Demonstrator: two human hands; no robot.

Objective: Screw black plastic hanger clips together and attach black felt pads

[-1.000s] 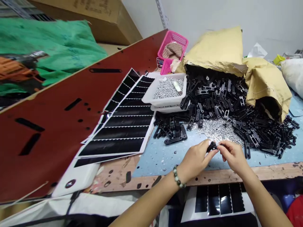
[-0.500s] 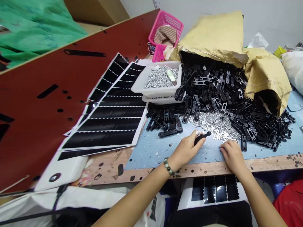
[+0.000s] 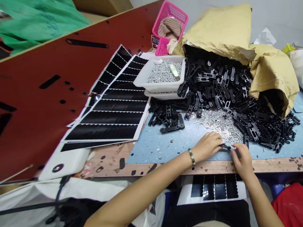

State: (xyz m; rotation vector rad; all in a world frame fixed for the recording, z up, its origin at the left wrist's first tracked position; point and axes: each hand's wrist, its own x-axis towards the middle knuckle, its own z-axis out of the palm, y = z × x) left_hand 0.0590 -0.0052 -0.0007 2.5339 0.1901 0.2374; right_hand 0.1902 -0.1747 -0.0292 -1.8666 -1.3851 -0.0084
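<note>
As left hand [image 3: 208, 146] and right hand [image 3: 242, 159] pinch link [image 3: 226, 147], washers [image 3: 219, 122] adjoin.

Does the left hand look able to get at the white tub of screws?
Probably yes: the white tub stands open-topped beyond the left hand, only low black parts between, though that hand now pinches a small black piece.

2 hands [image 3: 208, 146] [image 3: 243, 159], 1 held blk part [image 3: 226, 147], 2 tan sacks [image 3: 220, 31] [image 3: 272, 69], 2 wht trays [image 3: 142, 82] [image 3: 165, 95]
</note>
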